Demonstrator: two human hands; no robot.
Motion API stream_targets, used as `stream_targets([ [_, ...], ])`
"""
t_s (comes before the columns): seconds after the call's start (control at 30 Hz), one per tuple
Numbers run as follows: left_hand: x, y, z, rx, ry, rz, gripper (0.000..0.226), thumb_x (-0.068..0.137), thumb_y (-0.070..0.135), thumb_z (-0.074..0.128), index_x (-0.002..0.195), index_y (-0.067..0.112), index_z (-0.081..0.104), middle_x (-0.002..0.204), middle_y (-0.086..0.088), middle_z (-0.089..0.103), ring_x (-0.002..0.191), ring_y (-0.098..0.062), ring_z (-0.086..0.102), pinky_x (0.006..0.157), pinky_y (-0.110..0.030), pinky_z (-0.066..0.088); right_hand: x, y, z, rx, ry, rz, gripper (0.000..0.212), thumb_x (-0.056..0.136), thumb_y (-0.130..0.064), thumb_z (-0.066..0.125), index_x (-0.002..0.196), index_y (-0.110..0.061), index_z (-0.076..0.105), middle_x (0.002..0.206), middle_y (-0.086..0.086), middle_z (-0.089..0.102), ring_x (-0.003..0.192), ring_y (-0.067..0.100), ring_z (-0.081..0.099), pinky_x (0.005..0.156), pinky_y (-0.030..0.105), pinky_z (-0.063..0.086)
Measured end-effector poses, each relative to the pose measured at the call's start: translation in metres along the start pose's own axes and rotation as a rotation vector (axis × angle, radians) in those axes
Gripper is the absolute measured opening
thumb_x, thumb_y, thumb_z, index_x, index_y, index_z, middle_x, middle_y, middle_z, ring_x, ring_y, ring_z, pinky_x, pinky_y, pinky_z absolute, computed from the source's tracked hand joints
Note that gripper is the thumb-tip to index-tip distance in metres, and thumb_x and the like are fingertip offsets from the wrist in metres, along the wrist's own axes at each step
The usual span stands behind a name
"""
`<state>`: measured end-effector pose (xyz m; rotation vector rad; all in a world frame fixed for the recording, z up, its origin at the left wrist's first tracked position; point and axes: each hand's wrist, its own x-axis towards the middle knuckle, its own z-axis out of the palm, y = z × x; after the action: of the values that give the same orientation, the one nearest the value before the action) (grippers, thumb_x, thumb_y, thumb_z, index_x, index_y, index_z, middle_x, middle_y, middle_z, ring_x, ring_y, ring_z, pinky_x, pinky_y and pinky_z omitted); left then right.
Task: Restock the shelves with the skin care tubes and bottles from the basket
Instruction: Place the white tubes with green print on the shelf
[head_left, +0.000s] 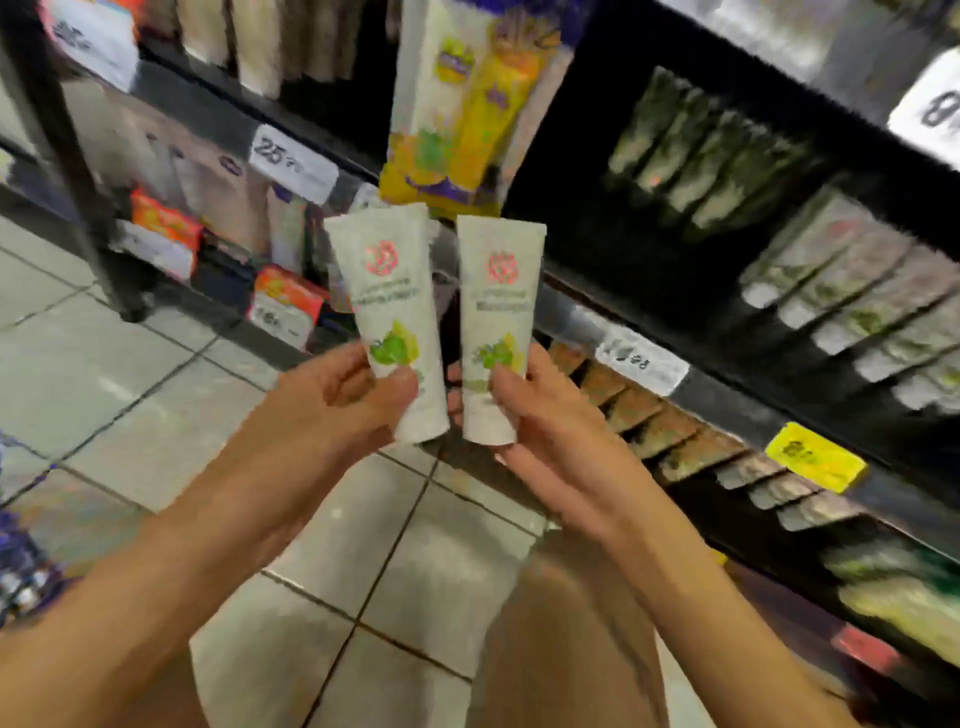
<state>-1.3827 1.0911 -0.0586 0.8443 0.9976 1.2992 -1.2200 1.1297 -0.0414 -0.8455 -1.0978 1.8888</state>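
Two matching white tubes with a red flower mark and green leaves stand upright side by side in front of the shelves. My left hand (343, 400) grips the lower end of the left tube (389, 296). My right hand (524, 415) grips the lower end of the right tube (496, 312). Rows of similar white and green tubes (852, 291) lie on the dark shelf (727, 410) to the right. The picture is blurred. At the far left edge a purple thing (15, 566) with small items shows; I cannot tell whether it is the basket.
Yellow and white hanging packs (467, 104) hang just above the tubes. White price tags (293, 163) and a yellow tag (813, 457) line the shelf edges. Orange boxes (166, 218) sit on a low shelf at the left. Grey floor tiles (130, 395) lie below.
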Motion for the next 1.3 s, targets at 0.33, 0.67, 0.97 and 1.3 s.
stream_targets([
  [0.33, 0.059, -0.045, 0.212, 0.161, -0.360, 0.034, 0.021, 0.089, 0.023, 0.054, 0.105, 0.036, 0.059, 0.100, 0.020, 0.070, 0.093, 0.006, 0.064, 0.066, -0.005, 0.048, -0.137, -0.055, -0.175, -0.087, 0.535, -0.323, 0.046, 0.077, -0.023, 0.057, 0.123, -0.023, 0.052, 0.115, 0.001, 0.067, 0.104, 0.018, 0.065, 0.084, 0.026, 0.054],
  [0.67, 0.083, -0.059, 0.270, 0.365, -0.302, 0.099, 0.021, 0.092, 0.030, 0.051, 0.111, 0.036, 0.052, 0.097, 0.024, 0.063, 0.081, 0.015, 0.061, 0.055, -0.008, 0.049, -0.175, -0.150, -0.347, -0.802, 1.199, -0.420, 0.030, 0.088, -0.009, 0.061, 0.117, -0.007, 0.053, 0.110, 0.009, 0.062, 0.095, 0.012, 0.060, 0.072, 0.010, 0.045],
  [0.97, 0.087, -0.068, 0.275, 0.314, -0.256, 0.016, 0.024, 0.092, 0.024, 0.050, 0.115, 0.031, 0.051, 0.109, 0.013, 0.063, 0.098, -0.005, 0.062, 0.081, -0.028, 0.048, -0.141, -0.170, -0.419, -1.030, 1.318, -0.317, 0.040, 0.090, -0.018, 0.058, 0.125, -0.001, 0.048, 0.130, 0.016, 0.055, 0.120, 0.030, 0.050, 0.096, 0.032, 0.038],
  [1.3, 0.086, -0.070, 0.288, 0.171, -0.345, -0.034, 0.019, 0.089, 0.016, 0.052, 0.102, 0.030, 0.055, 0.110, 0.007, 0.063, 0.092, -0.009, 0.064, 0.055, -0.014, 0.052, -0.139, -0.173, -0.414, -0.997, 1.358, -0.241, 0.044, 0.093, -0.023, 0.055, 0.130, -0.003, 0.045, 0.133, 0.015, 0.053, 0.124, 0.029, 0.047, 0.091, 0.025, 0.035],
])
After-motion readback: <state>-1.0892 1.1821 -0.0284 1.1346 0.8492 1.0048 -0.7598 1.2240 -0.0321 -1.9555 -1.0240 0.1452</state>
